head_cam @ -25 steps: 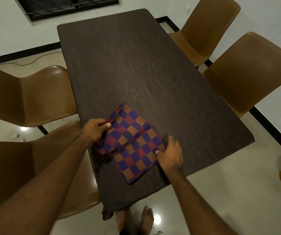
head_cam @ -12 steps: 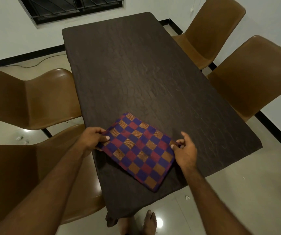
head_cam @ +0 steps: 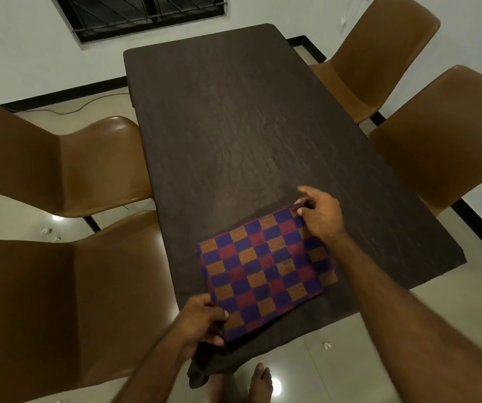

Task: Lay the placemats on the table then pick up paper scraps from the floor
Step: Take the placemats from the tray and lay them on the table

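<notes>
Both left hand (head_cam: 205, 318) and right hand (head_cam: 321, 212) pinch opposite placemat (head_cam: 263, 269) corners; an uneven pull may slide it off the table (head_cam: 234, 126).

Looks forward and steeply down from head height, standing at the near short edge of the table (head_cam: 234, 126). Faces along the tabletop's length toward its far short edge and the barred window (head_cam: 146, 16) beyond. Hangs closest to the near left corner, right over the placemat (head_cam: 263, 271), with the left hand (head_cam: 202, 318) and right hand (head_cam: 321, 216) low in the frame and a bare foot (head_cam: 260, 382) on the floor (head_cam: 306, 373) directly beneath. Takes in the whole tabletop, plus the left chairs (head_cam: 59, 164) and right chairs (head_cam: 449, 135) off both long edges. Bends lines at the margins, so probably exaggerates the table's taper.
</notes>
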